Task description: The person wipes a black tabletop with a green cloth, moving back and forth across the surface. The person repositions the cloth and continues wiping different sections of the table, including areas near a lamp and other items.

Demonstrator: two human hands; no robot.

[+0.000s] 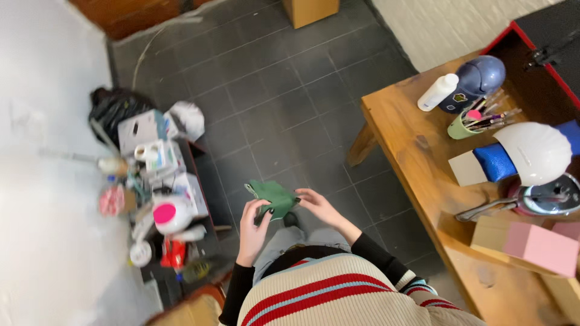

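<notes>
Head view: both hands meet in front of the person's body, above the grey tiled floor (272,90). Left hand (252,226) is clenched on the lower edge of a small green folded cloth (272,196), thumb and dark-nailed fingers pinching it from below. Right hand (319,206) grasps the same cloth at its right edge, fingertips on the fabric. The cloth is held in mid-air between the two hands, clear of any surface, and appears partly folded.

Judgement: the step in hand looks like handling or folding the cloth; a next move would call for a steady pinch at both edges so the folds do not slip.

Outward: to the person's right stands a wooden surface (411,157) carrying a white bottle (438,92), a green cup of pens (468,124), a white dome-shaped device (534,151) and a pink box (541,247). To the left, a cluttered low shelf (160,193) stands against the white wall.
</notes>
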